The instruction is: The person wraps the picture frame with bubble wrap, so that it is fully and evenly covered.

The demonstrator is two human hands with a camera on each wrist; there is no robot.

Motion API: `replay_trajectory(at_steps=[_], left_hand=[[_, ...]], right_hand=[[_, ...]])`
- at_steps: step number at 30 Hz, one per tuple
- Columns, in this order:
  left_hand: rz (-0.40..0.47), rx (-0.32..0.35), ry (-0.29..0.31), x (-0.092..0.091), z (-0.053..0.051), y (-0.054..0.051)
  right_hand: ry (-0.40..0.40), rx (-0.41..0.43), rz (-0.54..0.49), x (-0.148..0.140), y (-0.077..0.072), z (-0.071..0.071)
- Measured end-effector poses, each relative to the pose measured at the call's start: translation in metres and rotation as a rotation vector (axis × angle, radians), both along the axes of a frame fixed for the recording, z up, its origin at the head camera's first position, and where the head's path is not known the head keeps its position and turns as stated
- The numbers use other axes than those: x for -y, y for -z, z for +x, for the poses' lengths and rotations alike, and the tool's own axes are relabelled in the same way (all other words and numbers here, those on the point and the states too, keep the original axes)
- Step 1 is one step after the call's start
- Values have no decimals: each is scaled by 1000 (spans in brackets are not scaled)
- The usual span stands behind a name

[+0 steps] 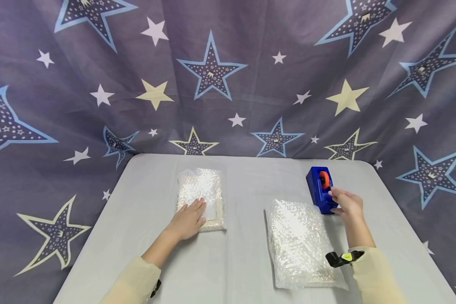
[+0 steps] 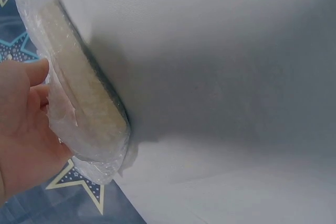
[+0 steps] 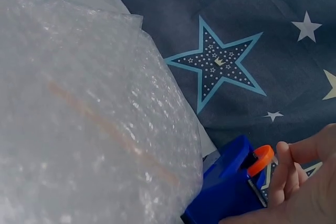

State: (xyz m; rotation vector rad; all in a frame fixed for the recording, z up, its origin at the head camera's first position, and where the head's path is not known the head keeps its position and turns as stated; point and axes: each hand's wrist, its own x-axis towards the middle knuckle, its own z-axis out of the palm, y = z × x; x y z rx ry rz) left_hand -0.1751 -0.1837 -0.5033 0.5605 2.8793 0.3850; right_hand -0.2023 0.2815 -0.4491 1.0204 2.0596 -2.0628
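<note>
A smaller flat package in bubble wrap (image 1: 209, 185) lies at the left of the table. My left hand (image 1: 190, 219) rests on its near part with the fingers extended; in the left wrist view the package (image 2: 89, 77) shows edge-on beside the palm. Toward the back right stands a blue tape dispenser (image 1: 319, 194) with an orange roll (image 1: 324, 179). My right hand (image 1: 347, 202) holds its right side, fingers bent near the roll and thumb low at the front end. Whether any tape is between the fingers is too small to tell.
A larger bubble-wrapped package (image 1: 300, 245) lies right of the middle, just in front of the tape dispenser and left of my right forearm. The grey-white table (image 1: 247, 181) ends at a dark star-printed curtain (image 1: 251, 101) behind and at both sides.
</note>
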Motion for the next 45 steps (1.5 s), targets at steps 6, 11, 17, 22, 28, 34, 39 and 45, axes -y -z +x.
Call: replay_trajectory(at_steps=[6,11,17,22,28,34,39,45], left_hand=[[2,-2,1,1,1,2],[12,-6,3,0,2,2],[15,-9,3,-1,2,1],[12,-6,3,-1,3,2],[24,-2,-8,1,4,0],[20,-8,-7,2,3,-1],[31,-16,-2,1,3,0],[44,-30,-4,0,2,0]], right_hand=[[27,-20,12,3,1,-2],[41,-9,31,3,3,-2],[29,-4,18,-1,3,0],[30,-33,-37,-7,4,6],[95,-186,-250,-11,18,19],[97,-302,-408,-13,39,33],[124,-255,-456,-15,42,39],[101,-48,-429,-20,33,42]])
